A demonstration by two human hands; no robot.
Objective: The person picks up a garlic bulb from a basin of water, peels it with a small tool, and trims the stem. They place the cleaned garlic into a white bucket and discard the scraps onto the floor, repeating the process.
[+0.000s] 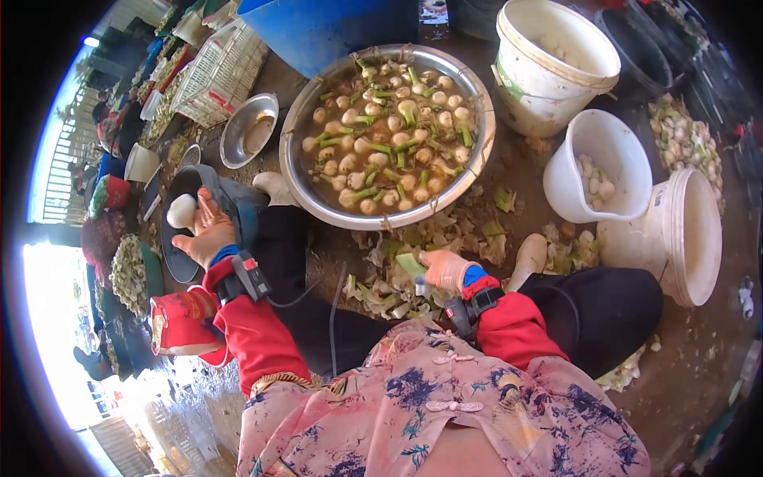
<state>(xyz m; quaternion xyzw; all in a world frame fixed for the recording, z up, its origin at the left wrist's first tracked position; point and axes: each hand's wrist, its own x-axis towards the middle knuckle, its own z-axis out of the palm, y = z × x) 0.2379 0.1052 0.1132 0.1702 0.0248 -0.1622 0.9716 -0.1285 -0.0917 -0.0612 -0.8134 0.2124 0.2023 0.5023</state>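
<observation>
My left hand, in an orange glove, is at the left over a dark bucket. Its fingers and thumb are spread, with a peeled white onion bulb at the fingertips, looking loose rather than gripped. My right hand, also gloved, is closed around a cut piece of pale green stalk. A small grey object shows beneath that hand; I cannot make out what it is. In front stands a wide metal basin of brownish water, full of onion bulbs with green stems.
Leaf trimmings litter the floor between my legs. To the right are a white pail, a white tub with bulbs and a tipped bucket. A metal bowl, plastic crate and blue bin stand beyond.
</observation>
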